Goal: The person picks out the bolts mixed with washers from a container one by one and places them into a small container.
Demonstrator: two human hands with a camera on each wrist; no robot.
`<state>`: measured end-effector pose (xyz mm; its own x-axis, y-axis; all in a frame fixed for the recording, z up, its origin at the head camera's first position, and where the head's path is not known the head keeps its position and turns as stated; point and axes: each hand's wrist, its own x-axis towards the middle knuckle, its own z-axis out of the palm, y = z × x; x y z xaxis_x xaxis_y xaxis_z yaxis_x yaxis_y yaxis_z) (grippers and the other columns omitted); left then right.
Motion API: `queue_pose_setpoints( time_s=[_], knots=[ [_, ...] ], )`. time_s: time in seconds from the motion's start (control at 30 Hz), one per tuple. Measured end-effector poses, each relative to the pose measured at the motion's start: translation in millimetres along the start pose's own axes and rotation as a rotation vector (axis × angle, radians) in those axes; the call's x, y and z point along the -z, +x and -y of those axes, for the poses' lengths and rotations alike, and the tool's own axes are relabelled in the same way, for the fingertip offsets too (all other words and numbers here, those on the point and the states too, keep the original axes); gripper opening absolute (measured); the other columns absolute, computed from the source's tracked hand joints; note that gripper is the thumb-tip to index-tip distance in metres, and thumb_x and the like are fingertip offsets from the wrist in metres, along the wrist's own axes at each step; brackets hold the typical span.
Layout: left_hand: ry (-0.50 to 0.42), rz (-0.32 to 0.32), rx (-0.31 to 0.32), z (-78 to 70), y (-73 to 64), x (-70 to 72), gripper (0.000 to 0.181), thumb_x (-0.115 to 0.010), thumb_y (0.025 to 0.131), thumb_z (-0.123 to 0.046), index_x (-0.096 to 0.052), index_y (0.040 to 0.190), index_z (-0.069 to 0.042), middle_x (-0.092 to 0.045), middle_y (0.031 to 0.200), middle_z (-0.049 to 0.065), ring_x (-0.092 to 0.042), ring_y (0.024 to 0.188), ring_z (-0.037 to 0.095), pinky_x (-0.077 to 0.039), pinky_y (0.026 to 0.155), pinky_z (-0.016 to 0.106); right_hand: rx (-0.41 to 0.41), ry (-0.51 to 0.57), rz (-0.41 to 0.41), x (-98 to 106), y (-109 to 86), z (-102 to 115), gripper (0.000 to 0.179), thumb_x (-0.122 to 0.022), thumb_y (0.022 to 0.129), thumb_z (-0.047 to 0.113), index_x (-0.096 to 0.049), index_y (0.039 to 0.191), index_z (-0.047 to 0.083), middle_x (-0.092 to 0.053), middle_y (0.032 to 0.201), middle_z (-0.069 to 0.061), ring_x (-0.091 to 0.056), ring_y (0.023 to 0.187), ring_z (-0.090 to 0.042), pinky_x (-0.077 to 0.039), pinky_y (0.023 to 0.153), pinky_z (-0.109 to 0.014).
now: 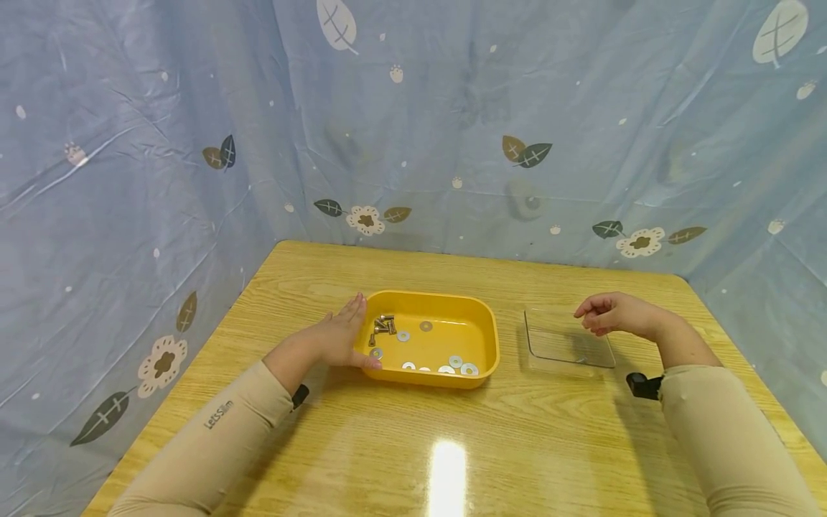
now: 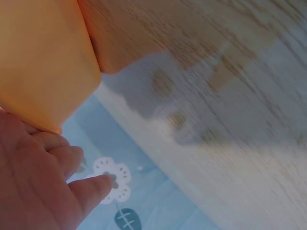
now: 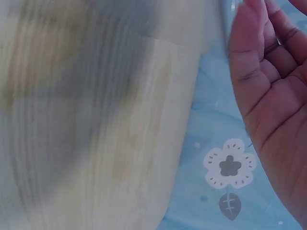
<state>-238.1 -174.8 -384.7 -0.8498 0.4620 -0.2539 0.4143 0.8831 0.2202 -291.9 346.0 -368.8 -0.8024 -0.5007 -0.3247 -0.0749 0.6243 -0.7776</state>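
The yellow tray (image 1: 446,300) lies on the table in the head view. My left hand (image 1: 336,343) rests on its left end, thumb over the front rim and fingers along the left side. In the left wrist view those fingers lie beside the tray's rim (image 2: 29,122). Several metal screws (image 1: 382,327) are grouped at the tray's left, and flat washers (image 1: 455,361) are scattered about its floor. To the right stands a clear container (image 1: 568,359) with something small at its front. Above its right back part is my right hand (image 1: 623,316), fingers loosely bent, nothing visible in them.
The wood-grain table (image 1: 362,445) extends in front of the tray and container. A blue patterned curtain (image 1: 452,143) hangs behind the table and at both sides.
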Motion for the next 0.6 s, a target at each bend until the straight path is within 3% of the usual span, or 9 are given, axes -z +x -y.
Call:
queue_pose_setpoints(
  time_s=[0.33, 0.6],
  knots=[
    [0.001, 0.009, 0.009, -2.0, -0.2, 3.7, 0.126, -0.053, 0.066, -0.077, 0.005, 0.144, 0.004, 0.013, 0.15, 0.019, 0.005, 0.139, 0.031, -0.011, 0.105, 0.058, 0.065, -0.022, -0.033, 5, 14.8, 41, 0.036, -0.059, 0.09, 0.02, -0.051, 0.117, -0.002, -0.055, 0.1, -0.014, -0.056, 0.093, -0.018, -0.046, 0.085, -0.04],
    [-0.007, 0.023, 0.02, -2.4, 1.9, 2.1, 0.124, -0.054, 0.068, -0.075, 0.008, 0.144, 0.002, 0.016, 0.149, 0.017, 0.006, 0.139, 0.029, -0.011, 0.107, 0.056, 0.095, -0.047, -0.053, 5, 28.9, 64, 0.037, -0.059, 0.09, 0.022, -0.051, 0.119, 0.001, -0.055, 0.098, -0.01, -0.055, 0.095, -0.02, -0.044, 0.086, -0.038]
  ],
)
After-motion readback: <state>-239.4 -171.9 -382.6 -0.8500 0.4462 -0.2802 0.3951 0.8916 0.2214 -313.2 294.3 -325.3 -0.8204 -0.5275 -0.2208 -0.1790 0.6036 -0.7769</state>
